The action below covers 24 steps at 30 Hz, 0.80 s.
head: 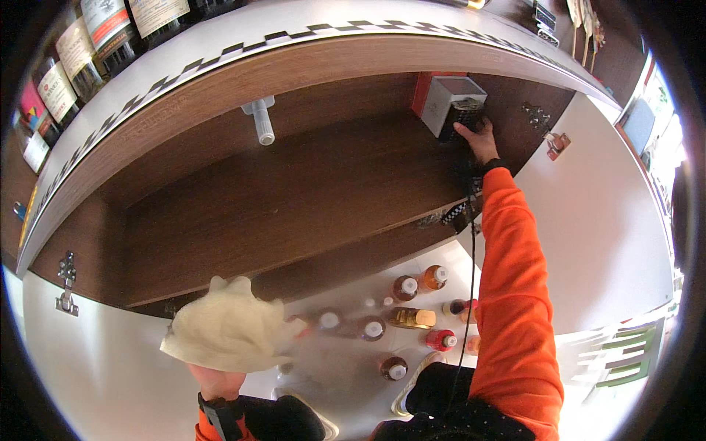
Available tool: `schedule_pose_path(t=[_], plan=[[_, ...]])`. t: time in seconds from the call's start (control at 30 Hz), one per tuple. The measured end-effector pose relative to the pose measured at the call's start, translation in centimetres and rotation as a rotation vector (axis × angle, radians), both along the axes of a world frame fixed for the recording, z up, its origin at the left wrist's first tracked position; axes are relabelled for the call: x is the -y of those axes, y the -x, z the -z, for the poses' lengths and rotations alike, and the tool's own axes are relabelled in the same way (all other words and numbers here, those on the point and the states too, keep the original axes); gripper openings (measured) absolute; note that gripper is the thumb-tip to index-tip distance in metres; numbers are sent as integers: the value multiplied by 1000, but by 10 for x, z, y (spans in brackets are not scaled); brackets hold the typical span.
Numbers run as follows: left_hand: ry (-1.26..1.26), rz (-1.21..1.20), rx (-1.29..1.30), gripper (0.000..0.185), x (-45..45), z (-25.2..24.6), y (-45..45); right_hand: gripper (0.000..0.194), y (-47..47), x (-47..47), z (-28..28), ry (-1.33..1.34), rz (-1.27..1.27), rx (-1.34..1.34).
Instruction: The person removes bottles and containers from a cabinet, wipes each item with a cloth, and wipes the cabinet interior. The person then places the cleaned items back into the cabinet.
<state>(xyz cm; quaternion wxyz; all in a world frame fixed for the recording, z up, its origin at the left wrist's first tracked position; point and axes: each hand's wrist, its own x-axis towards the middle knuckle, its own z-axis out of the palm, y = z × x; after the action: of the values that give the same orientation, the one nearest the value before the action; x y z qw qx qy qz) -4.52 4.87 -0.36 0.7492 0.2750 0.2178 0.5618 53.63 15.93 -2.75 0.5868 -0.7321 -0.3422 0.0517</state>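
Note:
My left hand holds up a bunched cream cloth at the lower left, in front of the cabinet shelf. The cloth hides most of its fingers. At the far right end of the brown wooden shelf, my right hand has its thumb and fingers around a dark textured cylindrical container. Its exact kind cannot be told. Close behind the container stands a white and red box.
Several bottles with white caps stand on the pale floor below. White cabinet doors hang open at both sides. A whitish plastic tube projects under the countertop. Labelled bottles line the upper left. A thin black cable hangs beside my right arm.

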Motion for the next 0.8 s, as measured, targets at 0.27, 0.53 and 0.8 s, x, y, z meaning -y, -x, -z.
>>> schedule_pose_path(t=[0.27,0.53,0.8], plan=[[-54,155,-87,47,11,-2,-10,39,90,54,-31,-185,-467,-216],[-689,5,-565,48,41,-30,-70,32,304,213,-74,-31,-866,49],[-545,38,-397,28,94,-62,-82,36,364,257,-58,-63,-498,213]])
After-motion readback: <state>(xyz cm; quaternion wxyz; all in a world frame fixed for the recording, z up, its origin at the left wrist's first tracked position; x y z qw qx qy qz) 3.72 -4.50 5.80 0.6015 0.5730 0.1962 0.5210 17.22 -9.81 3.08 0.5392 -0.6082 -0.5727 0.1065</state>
